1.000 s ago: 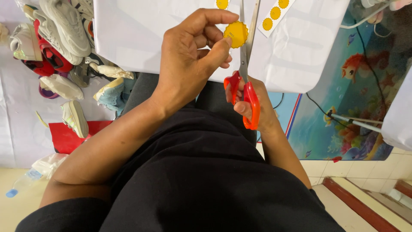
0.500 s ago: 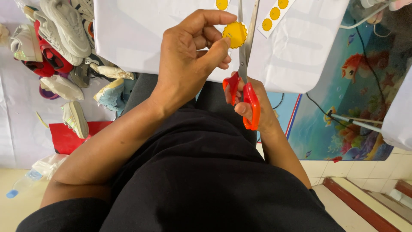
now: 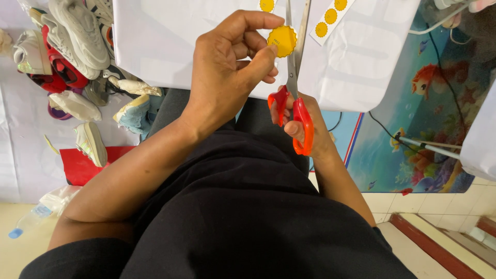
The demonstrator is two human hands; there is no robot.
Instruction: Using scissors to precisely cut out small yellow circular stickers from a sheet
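Note:
My left hand (image 3: 227,67) pinches a small round yellow paper sticker with a scalloped edge (image 3: 282,41) between thumb and fingers, held over a white sheet (image 3: 170,41) on my lap. My right hand (image 3: 310,137), mostly hidden below the left one, grips red-handled scissors (image 3: 294,111). Their metal blades point up and sit against the right edge of the yellow sticker. A white strip carrying more yellow round stickers (image 3: 330,16) lies just right of the blades.
A pile of shoes and sneakers (image 3: 72,62) lies on the floor at the left, beside a red sheet (image 3: 77,165) and a plastic bottle (image 3: 31,222). A blue mat with a fish picture (image 3: 423,129) and cables lies at the right; tiled floor lies beyond.
The yellow sticker has turned slightly in my left fingers against the scissor blades. Both hands stay in nearly the same place.

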